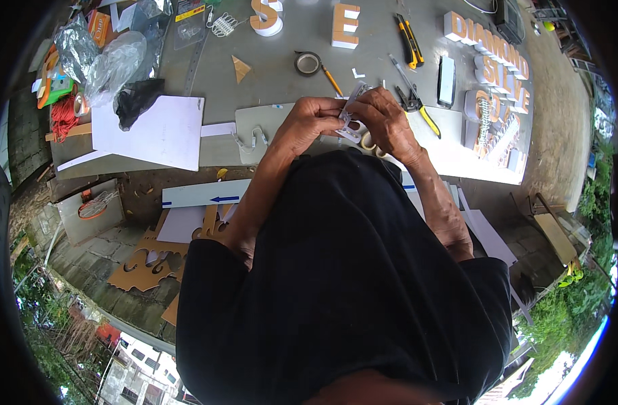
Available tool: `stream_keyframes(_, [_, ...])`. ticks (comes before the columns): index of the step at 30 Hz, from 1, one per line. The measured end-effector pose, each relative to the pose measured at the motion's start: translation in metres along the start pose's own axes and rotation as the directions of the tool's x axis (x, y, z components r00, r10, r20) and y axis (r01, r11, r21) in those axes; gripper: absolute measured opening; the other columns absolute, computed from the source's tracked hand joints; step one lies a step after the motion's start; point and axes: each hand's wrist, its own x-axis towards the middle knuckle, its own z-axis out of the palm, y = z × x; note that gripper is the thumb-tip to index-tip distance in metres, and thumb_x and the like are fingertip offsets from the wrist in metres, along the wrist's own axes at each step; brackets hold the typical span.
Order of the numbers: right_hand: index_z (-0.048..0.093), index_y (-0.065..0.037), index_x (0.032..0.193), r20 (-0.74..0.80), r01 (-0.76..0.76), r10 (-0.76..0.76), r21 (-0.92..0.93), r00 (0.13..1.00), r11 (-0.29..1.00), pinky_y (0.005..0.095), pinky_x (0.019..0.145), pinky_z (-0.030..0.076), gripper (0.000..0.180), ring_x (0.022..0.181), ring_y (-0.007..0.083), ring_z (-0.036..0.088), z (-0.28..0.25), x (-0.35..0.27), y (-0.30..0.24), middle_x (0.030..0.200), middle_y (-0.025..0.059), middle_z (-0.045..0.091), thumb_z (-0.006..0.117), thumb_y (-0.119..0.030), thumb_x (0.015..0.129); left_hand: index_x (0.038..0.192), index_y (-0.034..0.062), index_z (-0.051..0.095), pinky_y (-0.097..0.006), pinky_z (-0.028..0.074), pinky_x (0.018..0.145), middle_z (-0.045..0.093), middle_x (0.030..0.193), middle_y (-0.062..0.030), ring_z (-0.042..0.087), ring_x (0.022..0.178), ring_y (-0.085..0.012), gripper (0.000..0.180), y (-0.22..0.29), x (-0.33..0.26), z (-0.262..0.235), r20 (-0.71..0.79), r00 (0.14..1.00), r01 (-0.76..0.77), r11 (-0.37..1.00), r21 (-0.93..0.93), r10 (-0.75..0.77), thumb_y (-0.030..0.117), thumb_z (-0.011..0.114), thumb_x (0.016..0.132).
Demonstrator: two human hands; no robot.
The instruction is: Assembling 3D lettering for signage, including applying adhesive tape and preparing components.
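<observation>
White piece [347, 116]: one, held over the table [278, 77], upper end leaning right, between both hands' fingers. Left hand [311, 121]: fingers bent, tips closed on its left edge. Right hand [390, 123]: fingers curled, pinching its right side, tips partly hidden. Tape roll [307, 63], pencil [332, 80]: beyond left hand.

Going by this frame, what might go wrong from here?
The thin, pale cut-out piece sits between the left hand and the right hand, so uneven finger pressure might bend it or make it slip. The yellow-handled pliers lie close beside the right hand and could be knocked. The string of small white pieces lies near the left forearm, which might snag it.
</observation>
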Motion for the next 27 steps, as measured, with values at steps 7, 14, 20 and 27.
stream_keyframes(7, [0.068, -0.006, 0.109, 0.036, 0.034, -0.032, -0.061, 0.999, 0.998, 0.0387, 0.085, 0.054, 0.041, 0.095, 0.0271, 0.064, 0.002, -0.007, 0.003, 0.099, 0.0073, 0.064, 0.074, 0.004, 0.071, 0.124, -0.0032, 0.070, -0.029, 0.057, 0.086, 0.077, 0.103, -0.0131, 0.073, 0.097, -0.0186, 0.036, 0.000, -0.004, 0.004, -0.023, 0.999, -0.035, 0.998, 0.051, 0.036, 0.002, 0.062, 0.088])
stream_keyframes(14, [0.069, -0.007, 0.107, 0.043, 0.045, -0.043, -0.062, 0.998, 0.997, 0.0391, 0.086, 0.054, 0.037, 0.096, 0.0273, 0.064, 0.001, -0.005, 0.002, 0.101, 0.0072, 0.064, 0.073, 0.002, 0.071, 0.124, -0.0049, 0.069, -0.030, 0.058, 0.085, 0.076, 0.104, -0.0162, 0.074, 0.095, -0.0194, 0.036, -0.002, -0.001, 0.000, 0.009, 1.000, -0.019, 1.000, 0.023, 0.019, 0.001, 0.062, 0.088])
stream_keyframes(20, [0.070, -0.007, 0.102, 0.042, 0.050, -0.046, -0.086, 0.998, 0.995, 0.0397, 0.086, 0.055, 0.031, 0.096, 0.0281, 0.064, 0.001, -0.005, 0.002, 0.099, 0.0072, 0.065, 0.072, -0.001, 0.071, 0.128, -0.0055, 0.066, -0.030, 0.057, 0.087, 0.075, 0.109, -0.0156, 0.073, 0.102, -0.0210, 0.038, 0.003, -0.003, 0.002, 0.029, 1.000, -0.001, 0.999, 0.034, 0.000, -0.001, 0.061, 0.090])
stream_keyframes(27, [0.072, -0.006, 0.096, 0.022, -0.154, 0.153, 0.050, 0.988, 0.987, 0.0395, 0.077, 0.056, 0.016, 0.087, 0.0264, 0.066, 0.004, -0.006, -0.003, 0.089, 0.0062, 0.066, 0.076, -0.005, 0.080, 0.131, -0.0077, 0.063, -0.028, 0.056, 0.090, 0.075, 0.111, -0.0154, 0.072, 0.103, -0.0166, 0.040, -0.009, 0.000, 0.009, -0.064, 0.984, -0.145, 0.959, 0.245, 0.165, -0.006, 0.060, 0.091])
